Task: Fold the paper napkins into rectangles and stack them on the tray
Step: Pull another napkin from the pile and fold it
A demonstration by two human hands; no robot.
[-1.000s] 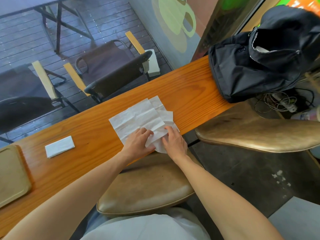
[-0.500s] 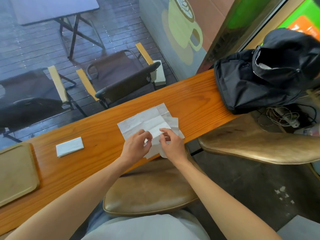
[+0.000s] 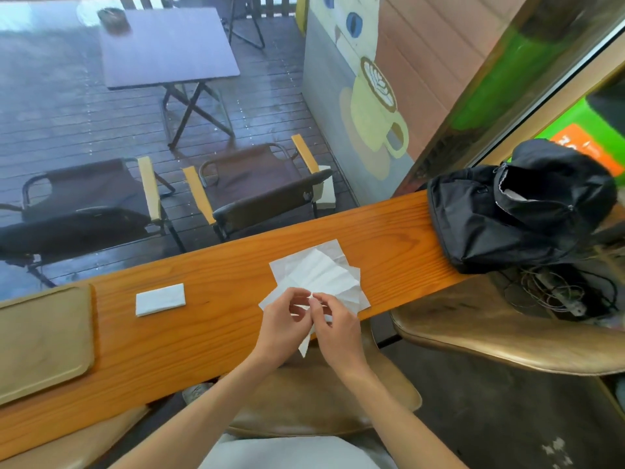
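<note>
Several unfolded white paper napkins (image 3: 321, 269) lie loosely overlapped on the orange wooden counter (image 3: 220, 333). My left hand (image 3: 285, 328) and my right hand (image 3: 336, 328) meet at the near edge of the pile, fingertips pinching the near corner of the top napkin, which is lifted and creased. A napkin folded into a rectangle (image 3: 160, 299) lies flat on the counter to the left. Further left rests a tan tray (image 3: 40, 340) with nothing visible on it.
A black backpack (image 3: 507, 214) sits on the counter's right end. Brown stool seats stand below the counter near me and to the right (image 3: 507, 336). Cables lie on the floor at right. Beyond the window are folding chairs and a table.
Both hands went from pressing flat on the pile to pinching the top napkin's near corner and lifting it. The camera tilted up, so the counter sits lower in view.
</note>
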